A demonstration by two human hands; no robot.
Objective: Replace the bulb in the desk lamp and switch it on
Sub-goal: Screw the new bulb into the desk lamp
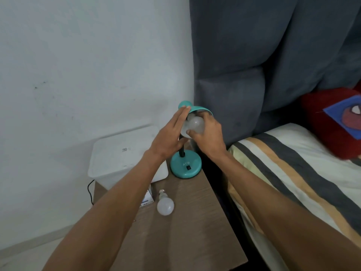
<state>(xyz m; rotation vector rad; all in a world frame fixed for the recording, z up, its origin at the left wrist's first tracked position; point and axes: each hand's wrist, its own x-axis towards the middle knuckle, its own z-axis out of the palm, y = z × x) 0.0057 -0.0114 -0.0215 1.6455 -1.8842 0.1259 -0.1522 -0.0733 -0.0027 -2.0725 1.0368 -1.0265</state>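
Note:
A teal desk lamp stands at the back of the wooden nightstand, its round base bearing a black switch. Its teal shade tilts toward me. My right hand is closed around a white bulb sitting in the shade's mouth. My left hand lies flat against the shade's left side, fingers stretched out, fingertips on the shade's rim. A second white bulb lies loose on the nightstand, metal screw cap pointing away from me.
A white box-shaped device takes the nightstand's back left, a black cable hanging behind it. A small carton lies beside the loose bulb. To the right are a bed with striped bedding, a grey padded headboard and a red cushion.

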